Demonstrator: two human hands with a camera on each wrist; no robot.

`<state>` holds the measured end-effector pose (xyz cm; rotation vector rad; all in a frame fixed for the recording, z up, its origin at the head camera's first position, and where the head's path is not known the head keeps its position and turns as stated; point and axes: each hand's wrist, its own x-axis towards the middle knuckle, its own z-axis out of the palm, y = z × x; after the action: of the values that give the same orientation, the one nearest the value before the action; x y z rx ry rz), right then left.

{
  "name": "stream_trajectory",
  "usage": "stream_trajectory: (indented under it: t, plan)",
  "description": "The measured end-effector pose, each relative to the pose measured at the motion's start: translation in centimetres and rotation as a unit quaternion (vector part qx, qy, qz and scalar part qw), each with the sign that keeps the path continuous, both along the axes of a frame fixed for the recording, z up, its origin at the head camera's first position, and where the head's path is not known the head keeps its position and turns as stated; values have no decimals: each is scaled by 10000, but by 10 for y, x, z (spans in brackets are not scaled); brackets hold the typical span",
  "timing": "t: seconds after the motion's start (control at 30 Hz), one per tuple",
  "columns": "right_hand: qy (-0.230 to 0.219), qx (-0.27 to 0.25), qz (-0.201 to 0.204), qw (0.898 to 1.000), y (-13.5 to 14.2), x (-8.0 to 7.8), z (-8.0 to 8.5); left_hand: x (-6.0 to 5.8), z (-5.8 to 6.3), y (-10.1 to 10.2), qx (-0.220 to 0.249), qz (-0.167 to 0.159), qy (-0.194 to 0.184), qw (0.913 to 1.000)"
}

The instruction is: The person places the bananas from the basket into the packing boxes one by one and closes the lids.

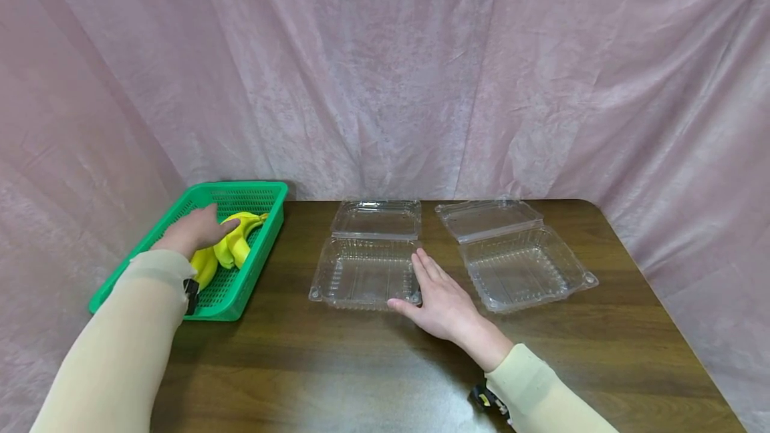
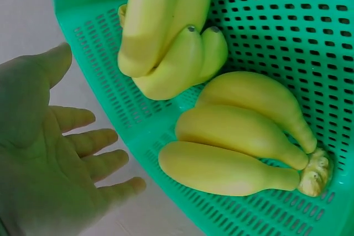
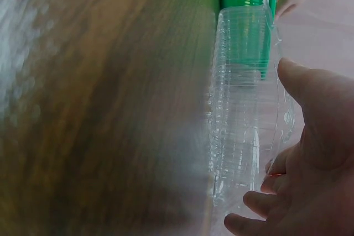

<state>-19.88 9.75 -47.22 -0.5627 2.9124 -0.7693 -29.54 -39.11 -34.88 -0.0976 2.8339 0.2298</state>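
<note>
Bananas (image 1: 239, 251) lie in two yellow bunches inside a green perforated plastic basket (image 1: 265, 259), at the person's ten o'clock on the brown wood-grain table (image 1: 325, 373). The left hand (image 1: 195, 227) hangs over that basket, its fingers parted and relaxed, thumb held well away from them. Seen from the left wrist, one bunch (image 2: 227, 169) sits at three o'clock from the fingertips and the other (image 2: 149, 26) at about one o'clock, both apart from the fingers. Near the person's twelve o'clock, the right hand (image 1: 442, 299) is at the right edge of an open clear clamshell container (image 1: 367, 272), fingers extended and thumb spread; from here I cannot tell whether it touches the rim. Another open clear clamshell (image 1: 523, 266) lies at one o'clock, and pink velvety curtain (image 1: 385, 72) hangs behind
</note>
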Motion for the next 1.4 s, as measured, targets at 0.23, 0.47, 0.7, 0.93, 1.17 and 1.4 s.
stream_trajectory:
  t: [0.23,0.47,0.7,0.93,1.17,1.4]
  plan:
    - [0,14,-19,10000,0,0,0,-6,-8,-2,123,-118,-212,9996]
    - [-27,-12,-30,10000,-1,1,-1,-9,-12,-1,306,-82,-612,9976]
    - [-21,40,-43,10000,-1,2,-1,-15,-18,2,268,-245,-624,9974]
    - [25,32,-38,10000,-1,2,1,-16,-18,5,269,-355,-754,9962]
    - [-32,101,-94,9999,-1,3,1,-31,-34,-7,323,-314,-882,9951]
    - [48,57,-115,9999,-1,2,-2,-49,-54,-27,344,-343,-759,9959]
